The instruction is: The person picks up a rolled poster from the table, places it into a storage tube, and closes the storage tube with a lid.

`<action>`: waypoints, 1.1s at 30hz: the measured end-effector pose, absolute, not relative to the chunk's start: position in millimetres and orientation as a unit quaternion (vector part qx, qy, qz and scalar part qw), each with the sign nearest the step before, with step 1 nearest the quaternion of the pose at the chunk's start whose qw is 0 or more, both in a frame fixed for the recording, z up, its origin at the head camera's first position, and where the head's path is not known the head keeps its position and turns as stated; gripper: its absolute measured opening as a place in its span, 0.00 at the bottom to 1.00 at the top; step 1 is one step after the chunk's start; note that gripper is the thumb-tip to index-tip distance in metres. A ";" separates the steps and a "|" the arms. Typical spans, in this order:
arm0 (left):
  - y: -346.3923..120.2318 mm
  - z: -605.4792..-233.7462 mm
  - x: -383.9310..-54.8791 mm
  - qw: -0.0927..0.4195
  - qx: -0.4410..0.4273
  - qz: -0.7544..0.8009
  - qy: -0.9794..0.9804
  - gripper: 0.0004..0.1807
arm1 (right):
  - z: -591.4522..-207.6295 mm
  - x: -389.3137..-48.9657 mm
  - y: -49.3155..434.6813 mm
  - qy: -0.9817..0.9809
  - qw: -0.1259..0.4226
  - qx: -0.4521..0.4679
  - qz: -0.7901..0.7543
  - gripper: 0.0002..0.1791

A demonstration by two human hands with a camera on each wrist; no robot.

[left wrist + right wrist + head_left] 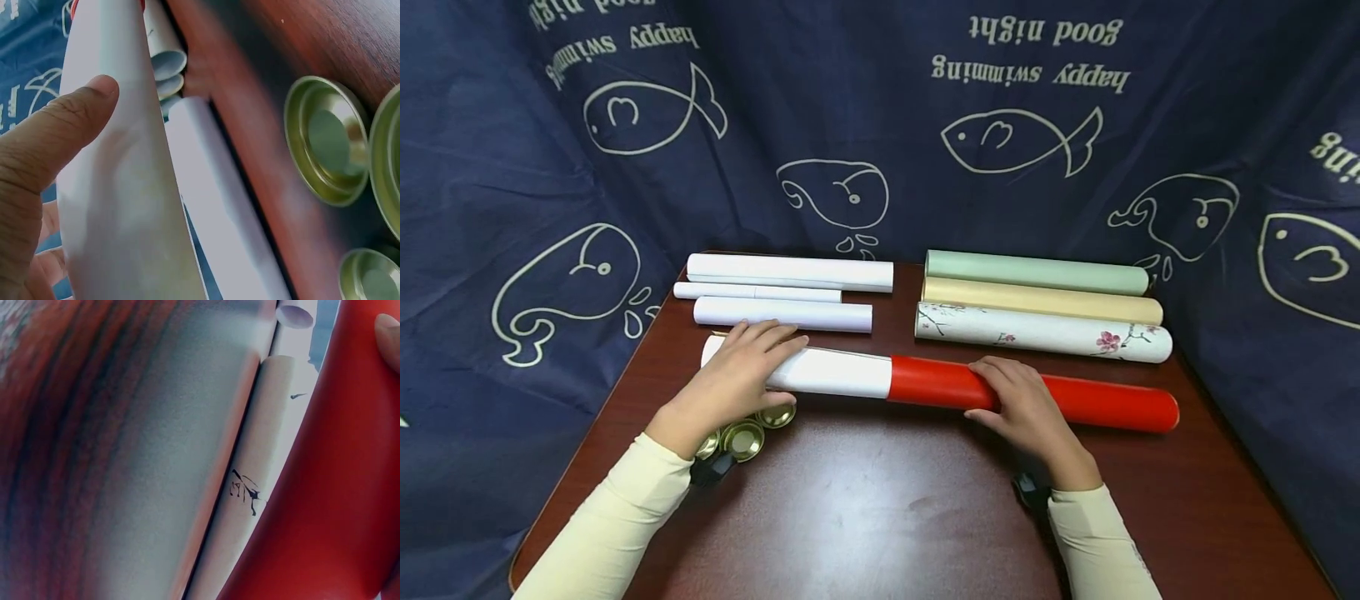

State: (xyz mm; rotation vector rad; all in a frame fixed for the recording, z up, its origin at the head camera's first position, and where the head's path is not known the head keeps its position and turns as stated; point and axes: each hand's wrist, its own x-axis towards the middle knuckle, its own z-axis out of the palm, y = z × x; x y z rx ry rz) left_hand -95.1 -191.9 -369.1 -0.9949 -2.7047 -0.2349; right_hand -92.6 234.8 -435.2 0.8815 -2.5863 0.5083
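Note:
A white paper roll [842, 372] lies crosswise before me, its right end meeting a red tube [1105, 403] in one line. In the left wrist view a red edge shows round the far end of the white roll [119, 187]. My left hand [741, 375] grips the white roll near its left end, thumb on the near side and fingers over the top. Toward the middle of the red tube, my right hand [1022, 404] holds it from above, thumb in front. Several gold metal lids [743, 440] sit under and beside the left wrist.
Behind, at left, lie a thick white roll [790, 268], a thin one [756, 292] and another white roll [782, 314]. At right are green [1037, 272], yellow [1041, 300] and flower-patterned [1045, 332] rolls. A dark blue printed cloth [880, 100] hangs behind the brown table [865, 517].

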 end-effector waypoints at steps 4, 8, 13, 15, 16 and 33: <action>-201.4 -371.4 -93.8 0.121 -0.330 -0.084 -0.933 0.46 | -435.2 -91.3 234.0 -0.917 0.177 0.309 0.182 0.38; -206.8 -374.7 -93.3 0.125 -0.324 -0.092 -0.933 0.44 | -435.5 -90.7 233.2 -0.916 0.177 0.309 0.182 0.38; -207.6 -379.5 -93.8 0.145 -0.327 -0.105 -0.928 0.40 | -435.2 -89.9 233.4 -0.915 0.180 0.312 0.182 0.38; -207.1 -381.2 -94.3 0.155 -0.329 -0.109 -0.925 0.39 | -434.9 -90.2 233.6 -0.915 0.182 0.311 0.183 0.38; -206.8 -381.9 -94.4 0.160 -0.331 -0.110 -0.923 0.38 | -434.8 -90.4 233.8 -0.915 0.182 0.311 0.183 0.38; -191.1 -390.8 -98.1 0.217 -0.375 -0.131 -0.892 0.34 | -435.8 -91.9 234.5 -0.912 0.192 0.317 0.178 0.37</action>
